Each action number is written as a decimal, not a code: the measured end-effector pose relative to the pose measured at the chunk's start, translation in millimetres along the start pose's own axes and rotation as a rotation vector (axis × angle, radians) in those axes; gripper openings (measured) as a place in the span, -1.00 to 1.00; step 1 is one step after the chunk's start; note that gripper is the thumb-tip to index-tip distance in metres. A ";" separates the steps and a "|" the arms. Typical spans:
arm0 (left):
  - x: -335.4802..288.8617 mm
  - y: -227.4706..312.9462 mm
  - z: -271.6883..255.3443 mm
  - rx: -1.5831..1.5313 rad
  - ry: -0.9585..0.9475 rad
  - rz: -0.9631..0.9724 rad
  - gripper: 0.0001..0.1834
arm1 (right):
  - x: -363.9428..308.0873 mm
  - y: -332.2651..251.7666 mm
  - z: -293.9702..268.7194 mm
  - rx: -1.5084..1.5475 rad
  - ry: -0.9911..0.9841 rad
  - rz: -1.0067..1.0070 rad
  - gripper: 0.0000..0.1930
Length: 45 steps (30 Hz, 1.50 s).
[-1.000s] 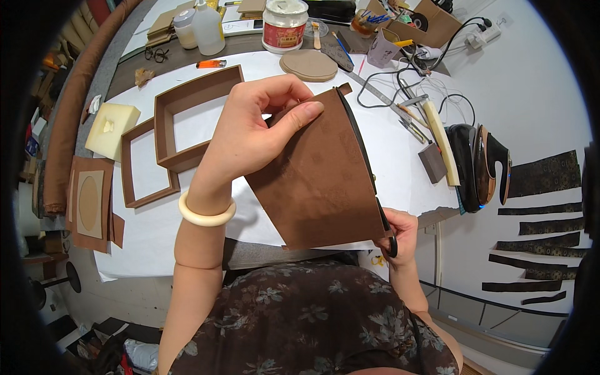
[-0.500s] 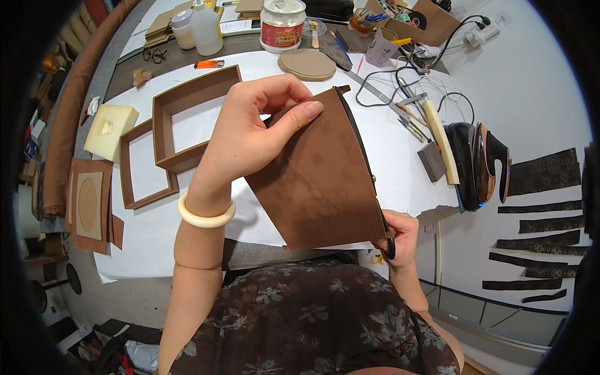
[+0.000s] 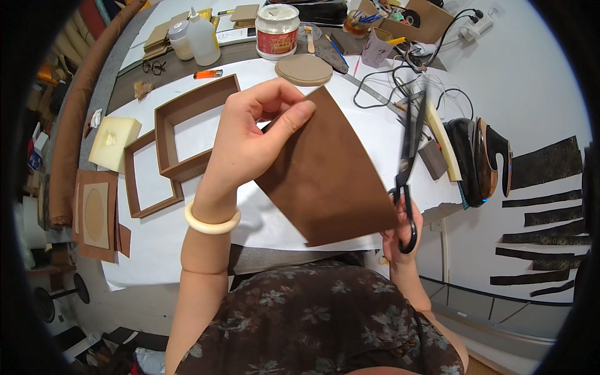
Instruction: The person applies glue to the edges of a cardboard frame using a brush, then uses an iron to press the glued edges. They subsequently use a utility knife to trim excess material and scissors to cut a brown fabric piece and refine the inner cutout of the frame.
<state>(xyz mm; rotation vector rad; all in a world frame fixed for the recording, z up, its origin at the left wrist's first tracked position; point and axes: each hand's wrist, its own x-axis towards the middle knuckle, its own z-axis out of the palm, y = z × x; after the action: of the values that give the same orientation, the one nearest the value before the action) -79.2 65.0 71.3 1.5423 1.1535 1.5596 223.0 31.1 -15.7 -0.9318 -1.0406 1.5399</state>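
My left hand [image 3: 261, 134] pinches the upper edge of a brown sheet [image 3: 331, 181], which looks like leather or thick fabric, between thumb and fingers. The sheet hangs tilted in the air above the white-covered table. Black-handled scissors [image 3: 405, 170] are in my right hand [image 3: 400, 250], with the blades pointing up and away, just beyond the sheet's right edge. The blades are blurred, so how far apart they are is unclear. Fingers of my right hand lie by the sheet's lower right corner; whether they touch it I cannot tell.
Two brown box frames [image 3: 164, 162] stand left of the sheet, near a pale foam block [image 3: 115, 142]. A stack of brown ovals [image 3: 304, 70], a red-labelled jar [image 3: 277, 32] and a squeeze bottle [image 3: 203, 44] lie farther back. At right are cables [image 3: 375, 94], a dark block [image 3: 432, 159] and an iron [image 3: 475, 162].
The scissors have come out from along the sheet's right edge and swung up to the right. A narrow edge strip no longer shows at the sheet's top right. My left hand keeps its pinch.
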 end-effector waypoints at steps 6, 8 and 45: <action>1.0 -14.5 14.8 -0.203 0.247 -0.051 -0.83 | 18.9 3.3 21.9 -0.020 0.128 -0.262 -0.55; 2.2 -18.2 18.2 -0.326 0.242 -0.118 -0.83 | 31.9 -9.6 32.2 -0.048 0.149 -0.287 -0.54; -0.9 -4.0 21.4 -0.683 0.284 0.044 -0.66 | 2.0 11.3 32.9 -0.066 -0.340 -0.027 -0.66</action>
<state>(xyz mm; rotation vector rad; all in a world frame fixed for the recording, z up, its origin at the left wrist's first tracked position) -58.5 68.8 65.5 0.9168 0.6100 1.9755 188.5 26.5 -15.6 -0.7101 -1.3448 1.6864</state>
